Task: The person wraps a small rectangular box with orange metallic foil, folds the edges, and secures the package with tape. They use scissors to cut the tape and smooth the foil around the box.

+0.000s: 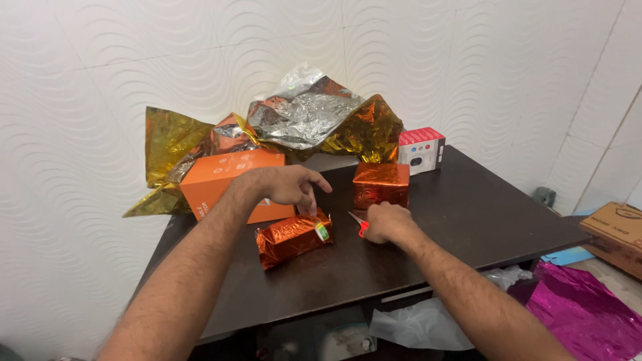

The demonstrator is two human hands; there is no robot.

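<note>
A small box wrapped in shiny orange foil (292, 238) lies on the dark table (468, 220), with a tape roll (322, 230) resting at its right end. My left hand (287, 185) hovers just above the box, fingers spread and holding nothing. To the right of the box my right hand (386, 222) rests on the table, closed around red-handled scissors (359, 224) whose blades point toward the back left. A second foil-wrapped box (381, 184) stands just behind my right hand.
A plain orange carton (227, 179) sits at the back left. Crumpled gold, orange and silver foil (301, 120) is piled against the wall. A red-and-white box (421, 150) stands at the back right. Pink foil (582, 307) and a cardboard box (618, 234) lie on the floor.
</note>
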